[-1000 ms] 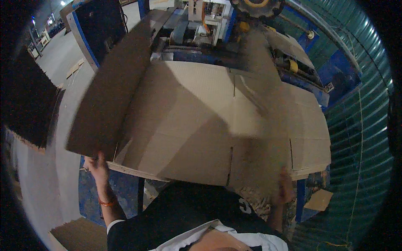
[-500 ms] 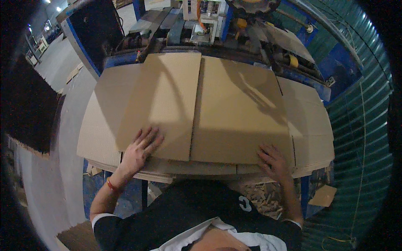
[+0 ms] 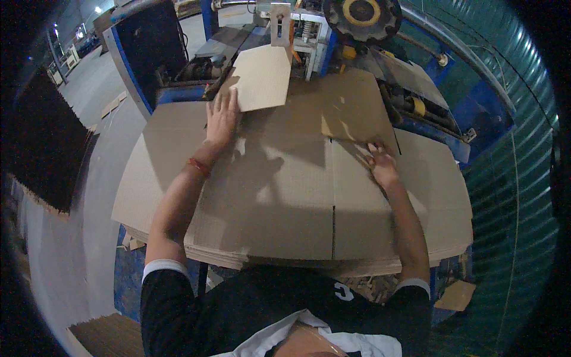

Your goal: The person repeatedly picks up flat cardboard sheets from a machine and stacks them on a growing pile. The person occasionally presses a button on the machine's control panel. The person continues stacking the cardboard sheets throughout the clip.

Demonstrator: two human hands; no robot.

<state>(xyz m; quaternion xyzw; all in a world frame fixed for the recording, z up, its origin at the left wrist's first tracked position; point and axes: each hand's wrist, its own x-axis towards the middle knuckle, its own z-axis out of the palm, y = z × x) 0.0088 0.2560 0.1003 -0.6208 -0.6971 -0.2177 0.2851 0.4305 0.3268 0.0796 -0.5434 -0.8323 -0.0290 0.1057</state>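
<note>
Apparently, the work is partway: one folded cardboard sheet (image 3: 262,77) lies at the machine (image 3: 306,38), seemingly not yet through, with a stack (image 3: 273,220) left beneath. The left hand (image 3: 222,116) spreads at its left edge; the right hand (image 3: 381,165), fingers loosely parted, is by its near edge. The shirt (image 3: 267,297) bears one pale character (image 3: 344,291); no brand is readable.

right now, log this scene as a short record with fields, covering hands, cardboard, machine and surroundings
left hand: open, fingers at the left edge of the pale cardboard panel
right hand: open, fingers near the lower edge of the browner cardboard panel; contact unclear
panels: toward the far side of the stack of flat cardboard sheets
machine: beyond the stack, with a black wheel
left wrist: red band
right side: green corrugated wall
lower right: loose cardboard piece
</note>
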